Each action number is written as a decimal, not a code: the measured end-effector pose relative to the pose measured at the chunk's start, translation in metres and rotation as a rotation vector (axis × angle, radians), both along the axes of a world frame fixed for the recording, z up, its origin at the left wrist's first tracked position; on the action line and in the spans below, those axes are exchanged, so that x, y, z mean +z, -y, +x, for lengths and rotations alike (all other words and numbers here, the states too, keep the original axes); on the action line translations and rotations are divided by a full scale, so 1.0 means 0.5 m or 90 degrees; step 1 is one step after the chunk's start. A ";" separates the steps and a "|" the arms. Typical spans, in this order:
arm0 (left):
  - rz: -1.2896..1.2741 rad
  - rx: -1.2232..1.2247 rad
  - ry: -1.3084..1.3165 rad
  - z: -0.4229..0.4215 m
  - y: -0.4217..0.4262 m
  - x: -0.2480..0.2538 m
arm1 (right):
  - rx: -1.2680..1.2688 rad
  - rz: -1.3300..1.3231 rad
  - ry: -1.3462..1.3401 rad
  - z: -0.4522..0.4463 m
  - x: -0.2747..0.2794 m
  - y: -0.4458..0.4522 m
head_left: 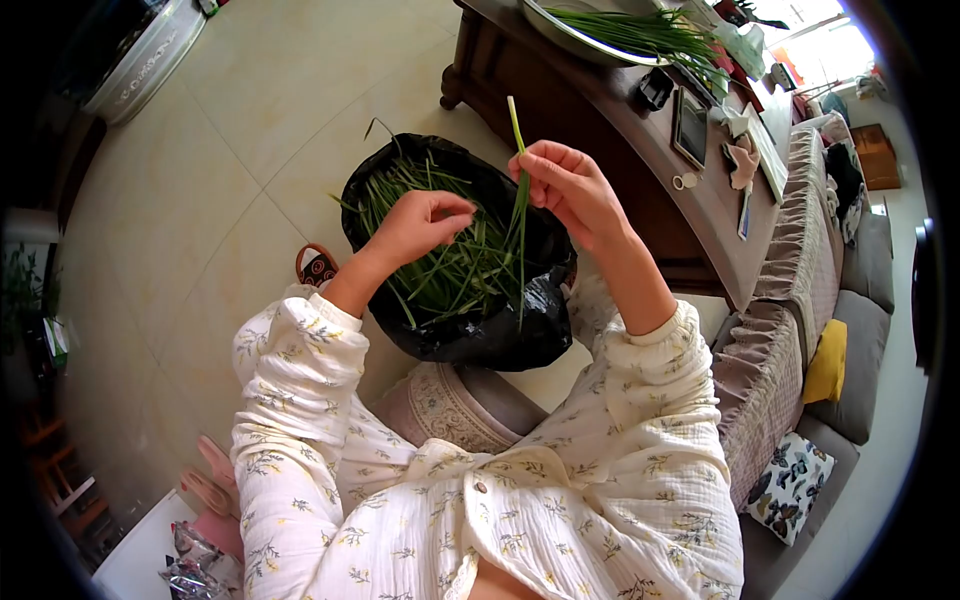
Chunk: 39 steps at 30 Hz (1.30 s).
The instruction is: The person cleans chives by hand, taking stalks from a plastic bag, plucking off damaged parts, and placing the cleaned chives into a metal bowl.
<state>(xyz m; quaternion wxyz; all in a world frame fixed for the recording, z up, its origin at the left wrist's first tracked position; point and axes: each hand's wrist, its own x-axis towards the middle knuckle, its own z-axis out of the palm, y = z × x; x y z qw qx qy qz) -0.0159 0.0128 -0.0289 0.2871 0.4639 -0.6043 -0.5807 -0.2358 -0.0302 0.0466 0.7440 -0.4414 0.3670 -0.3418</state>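
My right hand (572,190) pinches a Chinese chive (516,125), its pale end pointing up and its long green leaves hanging down. My left hand (425,226) is to the left of it, apart from the chive. Its thumb and fingers are pressed together, and whatever they may hold is too small to tell. Below both hands, an open black plastic bag (530,335) on the floor is full of loose green chive leaves (440,265).
To the right, a dark wooden table (590,95) carries a metal basin (575,40) with more chives (640,35), a black-framed object (690,127) and small items. A covered sofa (775,340) stands beyond. A patterned slipper (317,265) is left of the bag.
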 end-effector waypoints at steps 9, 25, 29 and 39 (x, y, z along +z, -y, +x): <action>0.298 -0.174 -0.420 -0.049 -0.020 0.039 | -0.111 -0.029 0.062 -0.011 -0.007 0.040; 0.363 -0.198 -0.346 -0.046 -0.052 0.029 | -0.276 -0.110 0.147 -0.103 0.000 0.104; 0.296 -0.041 -0.418 -0.055 -0.060 0.011 | -0.358 -0.146 0.189 -0.124 0.005 0.104; -0.288 -0.012 0.186 -0.072 -0.086 -0.047 | -0.561 -0.851 -0.393 -0.152 0.316 0.205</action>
